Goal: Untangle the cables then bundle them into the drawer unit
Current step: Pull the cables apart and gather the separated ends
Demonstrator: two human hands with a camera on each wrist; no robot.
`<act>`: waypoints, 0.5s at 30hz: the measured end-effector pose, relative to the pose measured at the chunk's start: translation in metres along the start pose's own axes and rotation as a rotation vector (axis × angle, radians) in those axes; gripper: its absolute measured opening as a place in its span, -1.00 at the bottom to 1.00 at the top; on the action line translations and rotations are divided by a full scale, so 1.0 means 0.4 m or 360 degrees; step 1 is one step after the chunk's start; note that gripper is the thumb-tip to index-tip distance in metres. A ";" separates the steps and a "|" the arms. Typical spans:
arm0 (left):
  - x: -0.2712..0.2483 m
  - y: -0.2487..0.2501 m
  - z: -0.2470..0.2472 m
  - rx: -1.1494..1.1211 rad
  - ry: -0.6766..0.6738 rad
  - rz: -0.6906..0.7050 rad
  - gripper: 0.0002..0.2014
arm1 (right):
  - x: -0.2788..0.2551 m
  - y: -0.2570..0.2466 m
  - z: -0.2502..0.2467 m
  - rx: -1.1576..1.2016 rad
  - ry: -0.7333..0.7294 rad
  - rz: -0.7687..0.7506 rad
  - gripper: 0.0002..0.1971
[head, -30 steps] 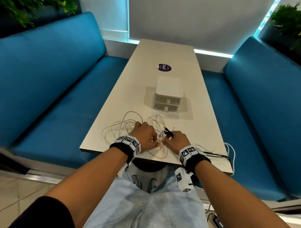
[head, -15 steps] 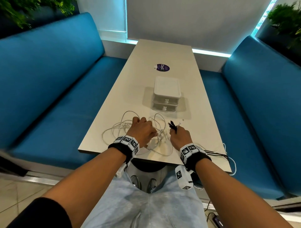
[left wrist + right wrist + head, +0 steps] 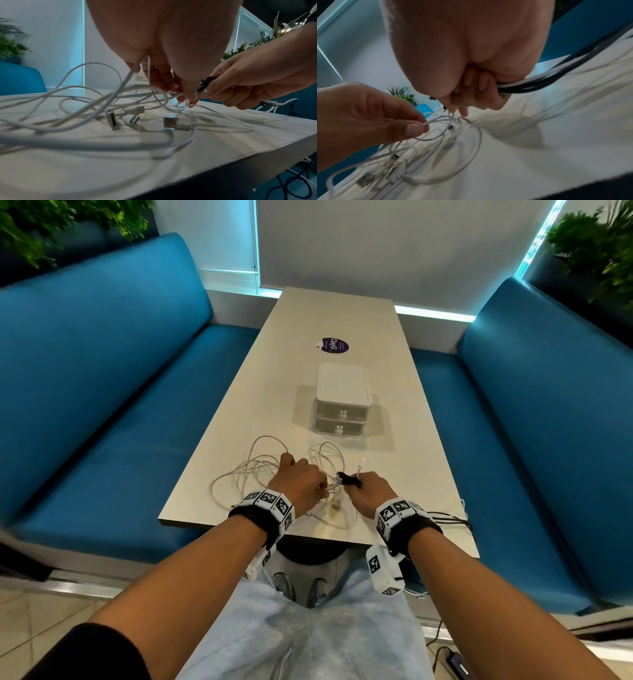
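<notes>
Nearest: grey trousers (image 3: 301, 642) and two forearms reaching over the near table edge, each wrist wearing a black band with black-and-white marker blocks (image 3: 270, 503).

Table (image 3: 342, 313): long, pale top, running away from the person between two blue benches (image 3: 102, 378).

Left hand (image 3: 301, 482): over the near part of the table, fingers curled; thumb and forefinger pinch a strand of white cable (image 3: 435, 121), seen plainly from the right wrist.

Right hand (image 3: 371, 491): just beside the left, fingers closed round a bundle of black and white cables (image 3: 539, 83) that trails back past the wrist and over the right table edge. Black plugs (image 3: 349, 480) and one white plug tip (image 3: 361, 465) stick out of the fist toward the left hand.

White cable tangle (image 3: 260, 470): loose overlapping loops lying on the table under and to the left of the hands. Several connectors lie among the loops, including a USB-A plug (image 3: 171, 122) and a wide flat plug (image 3: 112, 120).

Drawer unit (image 3: 342, 402): small, white, two stacked drawers, both closed, each with a small knob; stands on the table centre beyond the cables, apart from them.

Round purple sticker (image 3: 334, 345): flat on the table beyond the drawer unit.

Farthest: white wall with a lit strip at its base; green plants (image 3: 603, 254) in both upper corners.
</notes>
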State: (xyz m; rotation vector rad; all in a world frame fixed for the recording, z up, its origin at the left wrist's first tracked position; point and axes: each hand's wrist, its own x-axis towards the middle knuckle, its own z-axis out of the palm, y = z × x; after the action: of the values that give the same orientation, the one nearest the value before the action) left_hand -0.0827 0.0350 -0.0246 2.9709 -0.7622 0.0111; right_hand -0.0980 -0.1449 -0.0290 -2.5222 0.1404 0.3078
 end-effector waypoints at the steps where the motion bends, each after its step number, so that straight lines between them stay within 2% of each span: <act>1: -0.001 -0.003 0.000 -0.0011 0.0004 -0.0006 -0.78 | 0.001 -0.001 0.005 -0.0021 -0.0011 -0.0009 -0.69; 4: -0.002 -0.015 0.008 -0.0067 0.0002 -0.0033 -0.81 | -0.002 -0.013 0.001 -0.0006 0.0074 -0.0065 -0.70; 7: -0.002 -0.025 0.022 -0.0089 -0.0018 -0.0033 -0.82 | -0.006 -0.019 -0.017 0.0215 0.0200 -0.0136 -0.74; 10: 0.002 -0.024 0.033 -0.0088 -0.0034 -0.0030 -0.83 | -0.012 -0.016 -0.034 0.0381 0.0126 -0.0228 -0.77; 12: 0.004 -0.022 0.042 -0.0108 -0.0051 -0.0038 -0.84 | -0.012 -0.011 -0.034 0.0281 0.0037 -0.0242 -0.79; 15: 0.005 -0.014 0.050 -0.0128 -0.0072 -0.0040 -0.84 | -0.006 -0.008 -0.019 0.0086 -0.0060 -0.0182 -0.73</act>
State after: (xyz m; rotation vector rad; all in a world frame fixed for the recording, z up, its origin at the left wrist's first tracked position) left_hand -0.0784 0.0376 -0.0448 2.9130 -0.7128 -0.0868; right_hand -0.0981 -0.1466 -0.0205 -2.4582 -0.0107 0.3013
